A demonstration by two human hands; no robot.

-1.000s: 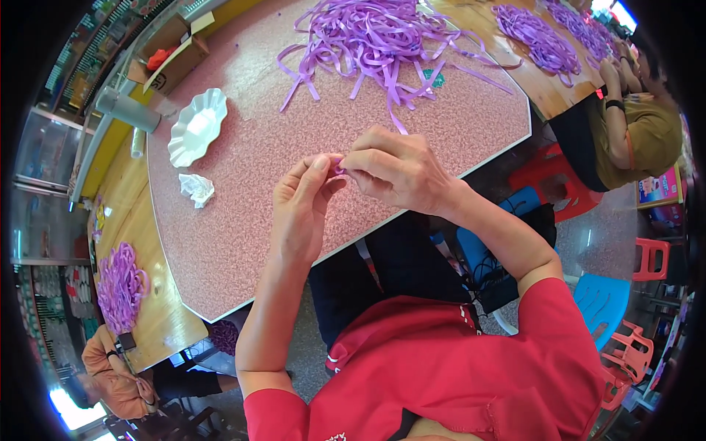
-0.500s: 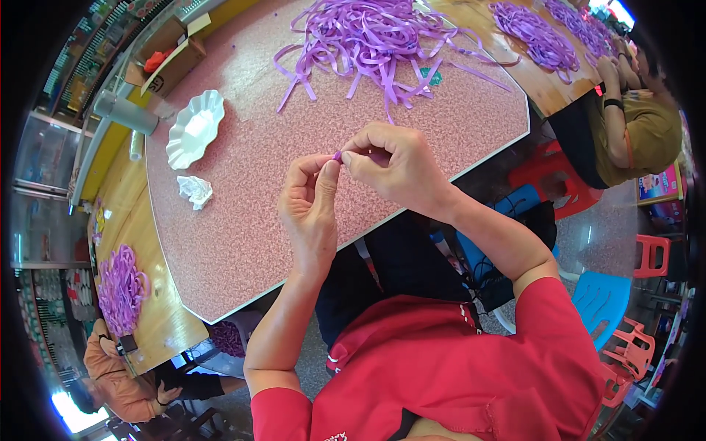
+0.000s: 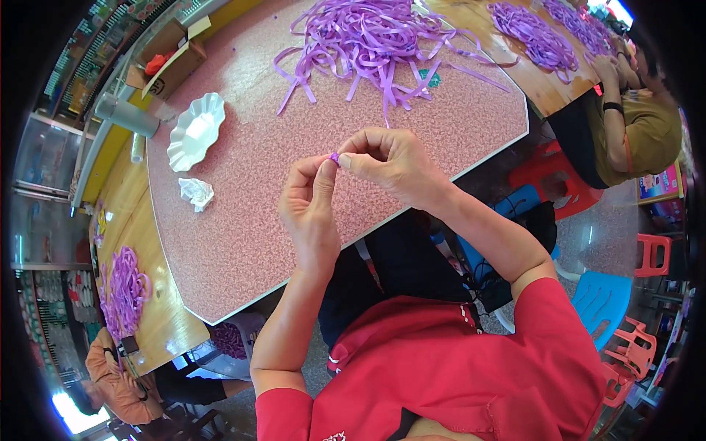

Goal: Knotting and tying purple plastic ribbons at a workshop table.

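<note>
- Small purple piece (image 3: 334, 157): tiny, glossy, same purple as the loose ribbon; only a bit of it shows between the fingertips, so its shape cannot be told. It is held in the air above the near part of the pink speckled table (image 3: 243, 242).
- Left hand (image 3: 312, 209): fingers curled together, thumb and forefinger tips closed on the purple piece from the left.
- Right hand (image 3: 390, 165): fingers bent, thumb and forefinger tips pinching the same piece from the right; the two hands touch at the fingertips.
- Ribbon heap (image 3: 375, 40): one loose pile of flat purple strips on the far part of the pink table, well apart from the hands; strands too tangled to count.
- White scalloped dish (image 3: 195, 132): one, on the table's left part.
- Crumpled white paper (image 3: 196, 192): one, just beside the dish on the near side.
- Cardboard box (image 3: 165, 62): one, open, at the far left corner, something red inside.
- Wooden tables: two, one far right bearing more purple ribbon (image 3: 537, 37), one at left bearing one purple bundle (image 3: 125, 290).
- Other people: two, one in a mustard shirt (image 3: 640, 140) at right, one in an orange top (image 3: 121, 375) at lower left.
- Plastic stools: several red, one blue (image 3: 603, 301), at right.
</note>
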